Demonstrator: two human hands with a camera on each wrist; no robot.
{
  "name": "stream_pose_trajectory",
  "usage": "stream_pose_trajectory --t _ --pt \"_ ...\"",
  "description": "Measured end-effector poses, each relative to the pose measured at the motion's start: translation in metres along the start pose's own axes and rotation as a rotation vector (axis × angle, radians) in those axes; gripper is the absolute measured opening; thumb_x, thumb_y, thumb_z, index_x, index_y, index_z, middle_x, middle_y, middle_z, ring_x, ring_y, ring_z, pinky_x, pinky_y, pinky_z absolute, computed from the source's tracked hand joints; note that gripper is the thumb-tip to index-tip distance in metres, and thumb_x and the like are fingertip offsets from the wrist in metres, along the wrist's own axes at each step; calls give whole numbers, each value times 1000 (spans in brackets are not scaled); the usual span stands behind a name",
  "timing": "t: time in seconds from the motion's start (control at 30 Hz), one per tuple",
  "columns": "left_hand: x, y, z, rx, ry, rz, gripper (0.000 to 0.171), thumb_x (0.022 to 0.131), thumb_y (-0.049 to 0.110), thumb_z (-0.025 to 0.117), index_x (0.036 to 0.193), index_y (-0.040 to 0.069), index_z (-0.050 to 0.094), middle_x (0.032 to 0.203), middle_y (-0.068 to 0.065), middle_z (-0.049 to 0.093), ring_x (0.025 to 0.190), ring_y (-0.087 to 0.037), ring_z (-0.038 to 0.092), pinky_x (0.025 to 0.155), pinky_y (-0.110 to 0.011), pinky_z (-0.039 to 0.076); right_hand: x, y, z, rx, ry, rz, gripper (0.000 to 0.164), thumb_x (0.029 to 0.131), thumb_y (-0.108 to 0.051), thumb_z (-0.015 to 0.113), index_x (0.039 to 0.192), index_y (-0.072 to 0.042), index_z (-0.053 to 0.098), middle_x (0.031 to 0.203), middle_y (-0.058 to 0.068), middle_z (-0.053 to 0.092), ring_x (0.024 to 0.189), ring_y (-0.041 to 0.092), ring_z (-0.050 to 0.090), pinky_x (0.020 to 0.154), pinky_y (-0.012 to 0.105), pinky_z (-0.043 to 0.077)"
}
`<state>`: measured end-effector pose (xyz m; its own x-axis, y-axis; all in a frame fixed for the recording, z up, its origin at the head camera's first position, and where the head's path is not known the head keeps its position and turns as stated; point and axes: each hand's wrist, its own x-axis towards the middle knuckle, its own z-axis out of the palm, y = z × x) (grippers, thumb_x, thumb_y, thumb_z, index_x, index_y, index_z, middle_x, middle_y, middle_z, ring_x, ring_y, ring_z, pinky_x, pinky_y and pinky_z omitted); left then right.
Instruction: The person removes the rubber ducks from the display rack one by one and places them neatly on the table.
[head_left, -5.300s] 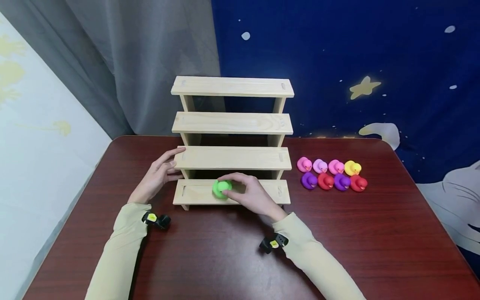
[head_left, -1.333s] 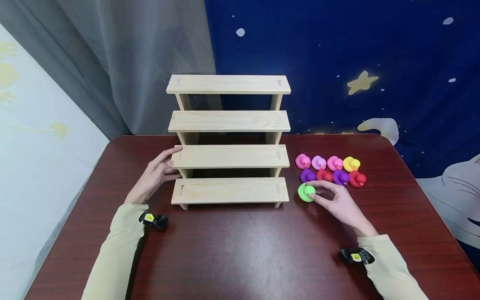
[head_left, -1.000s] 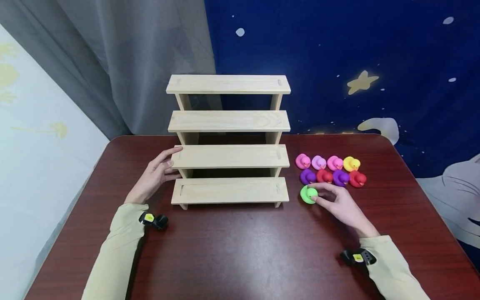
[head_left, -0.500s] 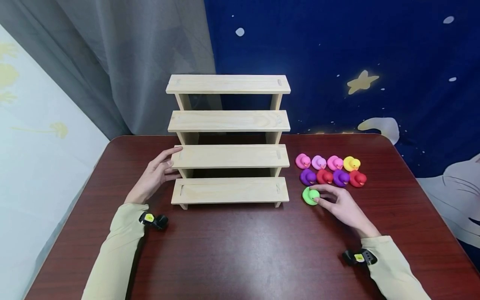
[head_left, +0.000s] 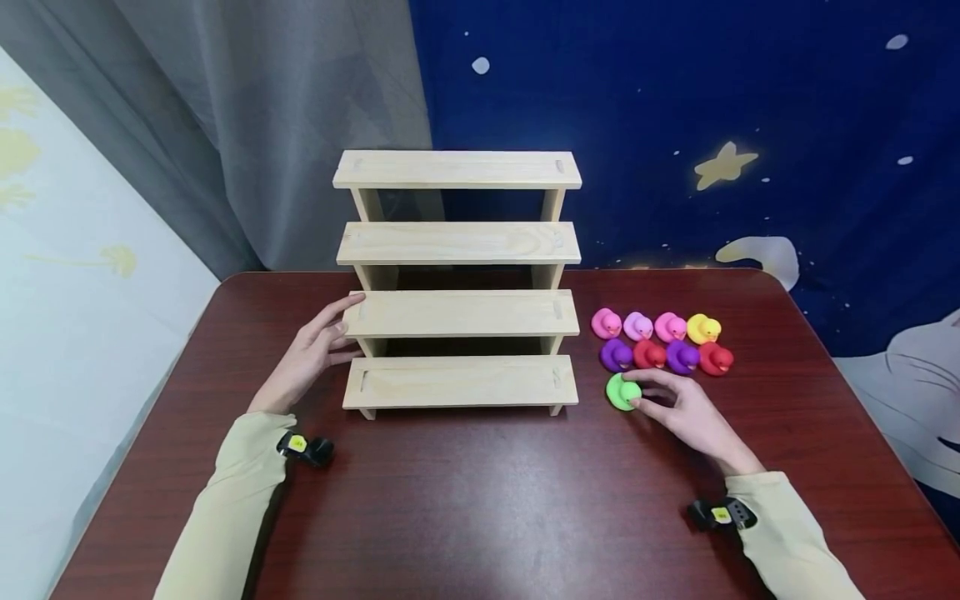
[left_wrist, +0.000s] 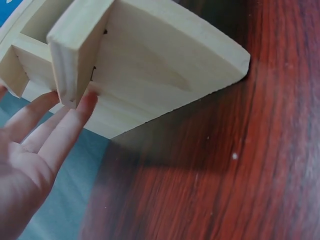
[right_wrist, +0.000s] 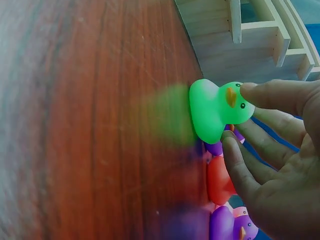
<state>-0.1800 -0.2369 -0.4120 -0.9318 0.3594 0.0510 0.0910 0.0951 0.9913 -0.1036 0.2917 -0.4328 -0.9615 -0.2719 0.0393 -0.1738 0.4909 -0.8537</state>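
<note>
My right hand (head_left: 686, 412) pinches a green rubber duck (head_left: 620, 393) between thumb and fingertips, just in front of the ducks to the right of the shelf. In the right wrist view the duck (right_wrist: 207, 110) sits upright by the tabletop, a thumb at its head and a fingertip low on its body. My left hand (head_left: 306, 354) touches the left end of a four-step wooden shelf (head_left: 461, 315) at its second step from the bottom. Its fingers (left_wrist: 62, 132) reach fairly straight to the board's end in the left wrist view.
Behind the green duck stand two rows of rubber ducks: a purple duck (head_left: 616, 355), a red duck (head_left: 716, 359), a yellow duck (head_left: 703, 328), a pink duck (head_left: 606, 323) and several others. The dark red table (head_left: 450, 508) ends at a grey curtain (head_left: 322, 125) and blue star-patterned cloth.
My right hand has taken the green duck off the bottom step and carried it right, to the front of the other ducks. Lately it has shifted slightly right. The left hand stays at the shelf.
</note>
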Motion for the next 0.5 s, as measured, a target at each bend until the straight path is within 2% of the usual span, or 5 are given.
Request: stream_pose_trajectory --t 0.17,0.33,0.5 --pt "-4 1 -3 49 8 -3 48 105 30 40 152 22 33 150 -12 32 115 -21 58 89 -30 50 -1 -1 -6 -17 -4 -6 36 87 -4 70 123 -3 64 117 11 64 104 27 63 87 18 47" --pt "-8 0 -10 52 13 20 48 106 26 39 153 22 30 149 -18 33 113 -19 60 89 -32 50 -2 -4 -14 -37 22 -38 36 87 -3 70 122 -2 64 116 13 64 104 29 62 87 17 46" --pt "-15 -1 -16 83 36 16 50 106 23 39 154 26 27 150 -23 32 119 -33 55 89 -32 49 -4 -9 -27 -79 70 -64 33 87 -3 71 120 -3 66 115 14 64 100 24 63 85 14 46"
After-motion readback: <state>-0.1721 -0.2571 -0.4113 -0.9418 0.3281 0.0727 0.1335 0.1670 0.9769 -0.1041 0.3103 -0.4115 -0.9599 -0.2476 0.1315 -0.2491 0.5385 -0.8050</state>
